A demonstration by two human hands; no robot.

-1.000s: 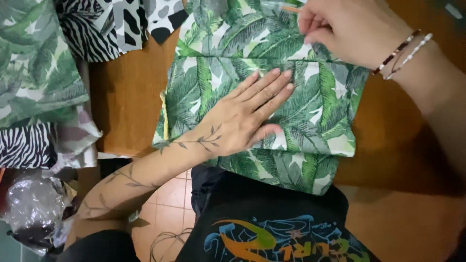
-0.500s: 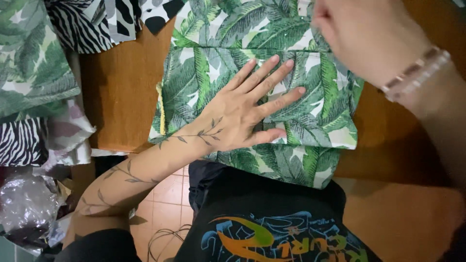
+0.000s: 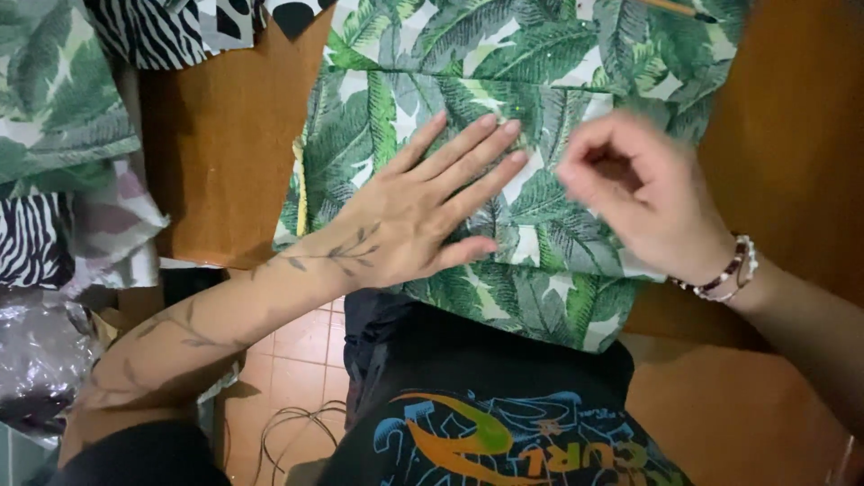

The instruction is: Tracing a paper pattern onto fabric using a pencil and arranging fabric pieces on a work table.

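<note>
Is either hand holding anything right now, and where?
Left hand lies flat on the leaf-print fabric, holding nothing. Right hand is curled and blurred; its grip cannot be told.

Bench (image 3: 216, 171): brown wooden top. Lying on it: green leaf-print fabric (image 3: 540, 54), front edge overhanging; zebra-stripe fabric (image 3: 171, 31) at the far left corner; a second leaf-print cloth (image 3: 54, 99) at the left edge.

Single head-worn view, looking steeply down, close over wooden table (image 3: 225, 162), own lap.
</note>
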